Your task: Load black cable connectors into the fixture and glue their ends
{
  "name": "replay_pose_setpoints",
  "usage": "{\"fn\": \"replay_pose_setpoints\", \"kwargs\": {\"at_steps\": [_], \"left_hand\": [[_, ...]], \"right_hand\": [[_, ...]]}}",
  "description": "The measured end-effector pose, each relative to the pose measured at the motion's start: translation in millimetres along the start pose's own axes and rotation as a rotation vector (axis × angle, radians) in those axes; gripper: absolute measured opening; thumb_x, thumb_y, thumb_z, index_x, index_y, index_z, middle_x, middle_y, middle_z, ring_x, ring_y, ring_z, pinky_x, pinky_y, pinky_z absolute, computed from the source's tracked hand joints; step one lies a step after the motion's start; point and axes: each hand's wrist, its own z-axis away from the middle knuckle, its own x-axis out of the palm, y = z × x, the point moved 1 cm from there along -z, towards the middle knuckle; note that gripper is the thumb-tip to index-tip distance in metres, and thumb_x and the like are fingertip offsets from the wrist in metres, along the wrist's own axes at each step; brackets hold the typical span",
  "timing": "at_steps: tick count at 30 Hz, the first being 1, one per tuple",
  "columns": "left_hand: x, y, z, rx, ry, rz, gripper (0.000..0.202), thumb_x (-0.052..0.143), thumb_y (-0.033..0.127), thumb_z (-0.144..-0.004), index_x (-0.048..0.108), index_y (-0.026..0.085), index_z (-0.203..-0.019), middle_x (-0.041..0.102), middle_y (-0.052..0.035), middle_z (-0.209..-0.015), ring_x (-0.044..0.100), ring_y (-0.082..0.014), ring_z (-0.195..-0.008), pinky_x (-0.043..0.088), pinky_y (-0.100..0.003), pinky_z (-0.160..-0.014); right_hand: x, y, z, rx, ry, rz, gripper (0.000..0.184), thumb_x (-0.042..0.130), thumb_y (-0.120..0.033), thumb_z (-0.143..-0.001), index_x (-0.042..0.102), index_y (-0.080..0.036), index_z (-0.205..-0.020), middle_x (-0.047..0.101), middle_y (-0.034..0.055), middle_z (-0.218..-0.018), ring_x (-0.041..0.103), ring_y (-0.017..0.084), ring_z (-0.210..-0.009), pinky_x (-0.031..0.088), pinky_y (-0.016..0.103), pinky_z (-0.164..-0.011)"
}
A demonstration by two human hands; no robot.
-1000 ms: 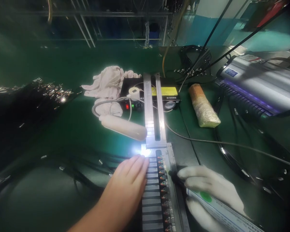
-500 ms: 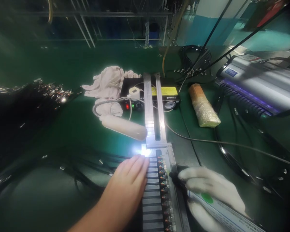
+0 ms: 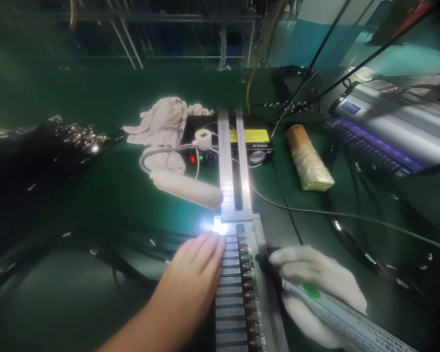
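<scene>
My left hand (image 3: 190, 274), bare, lies with its fingers stretched out along the left edge of a slotted metal fixture (image 3: 231, 296). Dark cables cross the fixture's slots, and a row of small connector ends (image 3: 250, 283) with orange-coloured wires lines its right side. My right hand (image 3: 315, 283) wears a white glove. It is closed around a printed white tube (image 3: 337, 310) with a green dot, whose dark front end points at the connector row. Whether its tip touches them I cannot tell. A bright lamp (image 3: 185, 188) lights the fixture's far end.
Behind the fixture stands a black ZI DONG control box (image 3: 205, 132) beside crumpled white gloves (image 3: 165, 120). A wrapped block (image 3: 310, 159) lies right of it, near a silver machine with purple light (image 3: 396, 129). Bundled cables (image 3: 58, 142) cover the left; a thin hose crosses the right.
My right hand and the tube have shifted slightly left and away from me along the connector row. My left hand stays on the fixture. The whole view has moved a little.
</scene>
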Motion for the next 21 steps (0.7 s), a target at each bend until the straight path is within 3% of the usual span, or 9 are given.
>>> {"fn": "replay_pose_setpoints", "kwargs": {"at_steps": [11, 15, 21], "left_hand": [[-1.7, 0, -2, 0.001, 0.01, -0.021, 0.034, 0.038, 0.01, -0.097, 0.053, 0.003, -0.127, 0.065, -0.0167, -0.122, 0.061, -0.0308, -0.109, 0.058, -0.047, -0.087], [-2.8, -1, -2, 0.001, 0.019, -0.022, 0.034, 0.038, 0.01, -0.097, 0.053, 0.003, -0.127, 0.066, -0.0162, -0.121, 0.062, -0.0302, -0.109, 0.058, -0.046, -0.086], [-5.4, -1, -4, 0.012, 0.017, -0.026, 0.033, 0.037, 0.01, -0.098, 0.054, 0.002, -0.126, 0.066, -0.0168, -0.12, 0.062, -0.0307, -0.109, 0.058, -0.047, -0.085]], "right_hand": [[-5, -6, -3, 0.03, 0.007, 0.027, 0.029, 0.06, -0.004, -0.075, 0.064, -0.016, -0.101, 0.069, 0.0119, -0.1, 0.072, 0.025, -0.086, 0.064, 0.033, -0.07], [-11, -15, 1, 0.045, 0.003, 0.059, 0.025, 0.06, -0.001, -0.076, 0.064, -0.016, -0.095, 0.071, 0.0102, -0.091, 0.073, 0.025, -0.083, 0.064, 0.031, -0.067], [-7, -15, 1, 0.046, -0.061, 0.024, 0.028, 0.061, -0.002, -0.073, 0.065, -0.015, -0.097, 0.071, 0.0102, -0.098, 0.073, 0.022, -0.084, 0.064, 0.03, -0.073]]}}
